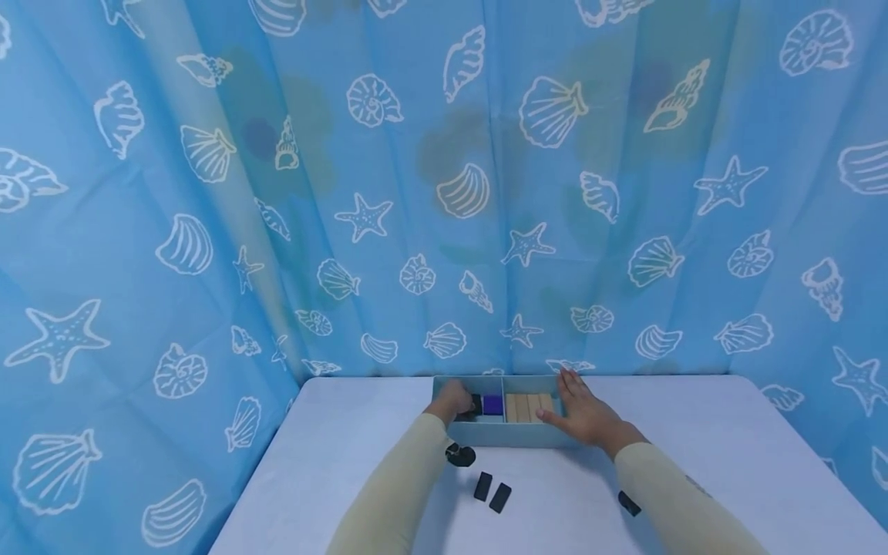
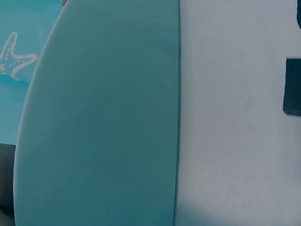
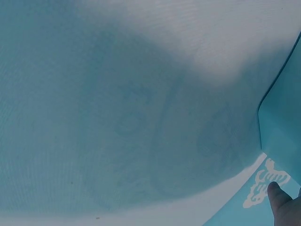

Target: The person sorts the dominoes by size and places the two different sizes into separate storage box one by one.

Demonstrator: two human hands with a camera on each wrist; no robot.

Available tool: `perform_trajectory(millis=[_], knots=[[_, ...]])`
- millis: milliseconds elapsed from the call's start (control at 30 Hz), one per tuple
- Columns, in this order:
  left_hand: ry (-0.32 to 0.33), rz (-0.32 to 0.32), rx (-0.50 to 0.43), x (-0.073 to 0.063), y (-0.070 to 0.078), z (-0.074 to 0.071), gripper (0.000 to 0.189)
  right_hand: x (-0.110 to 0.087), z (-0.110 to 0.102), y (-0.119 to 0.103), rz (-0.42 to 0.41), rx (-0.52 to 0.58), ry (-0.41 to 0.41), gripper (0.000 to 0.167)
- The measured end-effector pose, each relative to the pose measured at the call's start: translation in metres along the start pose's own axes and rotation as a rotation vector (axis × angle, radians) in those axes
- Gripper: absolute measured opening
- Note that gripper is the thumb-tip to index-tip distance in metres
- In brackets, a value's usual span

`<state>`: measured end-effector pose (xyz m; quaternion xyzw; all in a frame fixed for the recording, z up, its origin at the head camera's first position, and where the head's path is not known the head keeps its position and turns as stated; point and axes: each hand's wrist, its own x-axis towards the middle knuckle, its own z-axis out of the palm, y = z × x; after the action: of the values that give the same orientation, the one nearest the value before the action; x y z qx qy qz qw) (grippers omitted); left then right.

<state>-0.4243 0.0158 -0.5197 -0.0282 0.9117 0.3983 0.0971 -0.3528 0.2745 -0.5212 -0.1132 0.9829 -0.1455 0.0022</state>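
Observation:
A light blue divided box (image 1: 509,435) stands at the back of the white table. My left hand (image 1: 454,397) reaches into its left compartment, fingers bent down at a black block (image 1: 475,405), with the fingertips partly hidden. Beside that block is a purple block (image 1: 492,405). Several pale wooden blocks (image 1: 527,407) stand side by side in the right compartment. Over the box's right end lies my right hand (image 1: 586,412), fingers extended and thumb spread toward the wooden blocks. In the right wrist view one finger (image 3: 281,205) shows past the box corner.
Two black blocks (image 1: 492,492) lie on the white table (image 1: 555,509) in front of the box. A blue curtain (image 1: 416,193) with white shell prints hangs right behind the table. Dark wrist cameras (image 1: 460,455) sit under both forearms.

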Motion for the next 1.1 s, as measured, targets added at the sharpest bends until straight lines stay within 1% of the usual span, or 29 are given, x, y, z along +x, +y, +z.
perform_trajectory(millis=[67, 167, 267, 367, 400, 600, 667, 700, 800, 833, 867, 933, 1033, 1067, 1100], knots=[[0.003, -0.015, -0.003, 0.001, -0.003, 0.001, 0.035, 0.000, 0.001, -0.001, 0.000, -0.005, 0.005, 0.101], [0.011, -0.004, 0.006, 0.001, -0.006, 0.002, 0.029, 0.001, 0.002, -0.001, -0.001, -0.012, 0.017, 0.101], [0.009, 0.013, 0.032, -0.002, -0.006, 0.001, 0.018, 0.001, 0.003, 0.000, 0.001, -0.023, 0.013, 0.101], [0.002, 0.013, 0.039, -0.005, -0.005, 0.000, 0.005, 0.002, 0.004, -0.001, -0.004, -0.023, 0.010, 0.101], [0.001, 0.014, 0.039, -0.006, -0.005, 0.000, 0.004, 0.002, 0.005, -0.001, -0.005, -0.021, 0.010, 0.101], [0.000, 0.039, 0.049, -0.008, -0.007, 0.001, 0.025, 0.000, 0.006, -0.003, 0.000, -0.014, 0.001, 0.100], [-0.006, 0.040, 0.038, -0.009, -0.007, 0.001, 0.029, -0.001, 0.006, -0.004, 0.006, -0.020, -0.005, 0.100], [-0.010, 0.041, 0.029, -0.010, -0.007, 0.001, 0.029, -0.002, 0.005, -0.004, 0.010, -0.023, -0.006, 0.100], [-0.020, 0.047, 0.000, -0.012, -0.007, 0.000, 0.019, -0.004, 0.003, -0.005, 0.011, -0.024, -0.005, 0.100], [-0.024, 0.050, -0.002, -0.013, -0.007, 0.000, 0.018, -0.004, 0.003, -0.005, 0.009, -0.025, -0.003, 0.100], [-0.025, 0.061, -0.005, -0.013, -0.007, -0.001, 0.012, -0.004, 0.003, -0.005, 0.004, -0.026, -0.001, 0.099], [-0.034, 0.074, 0.003, -0.012, -0.006, -0.002, 0.010, -0.004, 0.002, -0.003, -0.007, -0.028, -0.001, 0.099], [-0.052, 0.091, 0.020, -0.010, -0.003, -0.006, 0.010, -0.002, 0.002, 0.000, -0.024, -0.025, 0.011, 0.099], [-0.055, 0.096, 0.022, -0.009, -0.002, -0.007, 0.016, -0.001, 0.002, 0.001, -0.028, -0.021, 0.015, 0.099], [-0.060, 0.096, 0.024, -0.009, -0.001, -0.008, 0.016, -0.001, 0.002, 0.002, -0.027, -0.021, 0.017, 0.099]])
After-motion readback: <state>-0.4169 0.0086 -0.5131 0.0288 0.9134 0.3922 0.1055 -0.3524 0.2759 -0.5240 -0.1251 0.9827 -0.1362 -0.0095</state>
